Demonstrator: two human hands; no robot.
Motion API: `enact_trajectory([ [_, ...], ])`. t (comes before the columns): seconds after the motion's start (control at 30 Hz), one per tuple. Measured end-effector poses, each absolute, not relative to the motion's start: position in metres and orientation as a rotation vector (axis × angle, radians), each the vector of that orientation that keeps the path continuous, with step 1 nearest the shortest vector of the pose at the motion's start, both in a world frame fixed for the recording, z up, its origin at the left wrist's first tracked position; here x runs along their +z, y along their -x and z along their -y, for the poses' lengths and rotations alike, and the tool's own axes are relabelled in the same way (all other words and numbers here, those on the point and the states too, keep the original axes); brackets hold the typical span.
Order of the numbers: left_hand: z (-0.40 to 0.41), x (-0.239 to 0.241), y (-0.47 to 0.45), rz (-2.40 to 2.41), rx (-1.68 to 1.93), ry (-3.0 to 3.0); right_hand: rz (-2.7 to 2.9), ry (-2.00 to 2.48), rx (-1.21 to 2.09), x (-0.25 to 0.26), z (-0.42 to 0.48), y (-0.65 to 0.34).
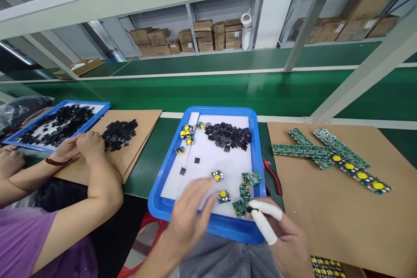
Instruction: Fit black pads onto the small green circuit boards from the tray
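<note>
My left hand [192,213] is over the front of the blue tray [153,202], fingers stretched and thumb apart, slightly blurred, with nothing visible in it. Just beyond its fingertips lie two small circuit boards with yellow-topped parts, one board [223,196] near the thumb and another board [217,176] farther back. White finger covers are on the thumb and forefinger of my right hand [276,230], which pinches a small black piece [250,209] at the tray's front right corner. Beside it lie several green circuit boards [239,209]. A heap of black pieces [228,135] sits at the tray's back.
Red-handled pliers [273,177] lie right of the tray. Strips of joined circuit boards [301,151] rest on cardboard [342,213] farther right. At left, a co-worker's hands [80,145] are by a black pile [120,134] and a second blue tray [106,107]. A metal post [365,65] slants at right.
</note>
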State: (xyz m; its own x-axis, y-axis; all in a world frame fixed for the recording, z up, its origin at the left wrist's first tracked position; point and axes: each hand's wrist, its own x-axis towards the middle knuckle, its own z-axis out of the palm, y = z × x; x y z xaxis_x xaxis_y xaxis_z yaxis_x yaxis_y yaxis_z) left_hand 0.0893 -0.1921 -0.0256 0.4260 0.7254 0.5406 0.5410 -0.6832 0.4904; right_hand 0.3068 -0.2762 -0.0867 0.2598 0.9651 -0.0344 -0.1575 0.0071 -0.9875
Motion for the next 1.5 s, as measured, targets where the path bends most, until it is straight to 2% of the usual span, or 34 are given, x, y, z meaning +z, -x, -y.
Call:
enact_trajectory([
  [0.07,0.169,-0.027,-0.081,-1.283,0.854,-2.491,0.866,1.208,1.081,-0.087,0.278,-0.312],
  [0.17,0.144,-0.036,-0.081,-1.263,0.512,-2.535,0.883,1.206,1.041,-0.083,0.279,-0.313],
  [0.27,0.135,-0.047,-0.090,-1.194,0.375,-2.553,0.915,1.204,0.986,-0.080,0.278,-0.313],
  [0.37,0.135,-0.050,-0.095,-1.190,0.408,-2.540,0.950,1.179,0.952,-0.080,0.277,-0.316],
  [0.53,0.141,-0.045,-0.088,-1.173,0.674,-2.375,1.012,1.169,0.920,-0.077,0.275,-0.320],
  [0.7,0.149,-0.044,-0.086,-1.172,0.716,-2.308,1.054,1.157,0.879,-0.075,0.275,-0.314],
  [0.9,0.132,-0.032,-0.084,-1.178,0.519,-2.504,1.152,1.159,0.869,-0.078,0.273,-0.304],
  [1.07,0.052,-0.007,-0.066,-1.501,0.429,-2.655,1.260,1.261,0.840,-0.079,0.270,-0.303],
  [1.2,0.000,-0.009,-0.059,-1.475,0.364,-2.655,1.300,1.262,0.895,-0.077,0.271,-0.308],
  [1.33,-0.006,-0.011,-0.052,-1.445,0.302,-2.645,1.303,1.272,0.910,-0.076,0.273,-0.309],
  [1.5,0.013,0.010,-0.023,-1.631,0.257,-2.558,1.284,1.264,0.877,-0.081,0.275,-0.310],
])
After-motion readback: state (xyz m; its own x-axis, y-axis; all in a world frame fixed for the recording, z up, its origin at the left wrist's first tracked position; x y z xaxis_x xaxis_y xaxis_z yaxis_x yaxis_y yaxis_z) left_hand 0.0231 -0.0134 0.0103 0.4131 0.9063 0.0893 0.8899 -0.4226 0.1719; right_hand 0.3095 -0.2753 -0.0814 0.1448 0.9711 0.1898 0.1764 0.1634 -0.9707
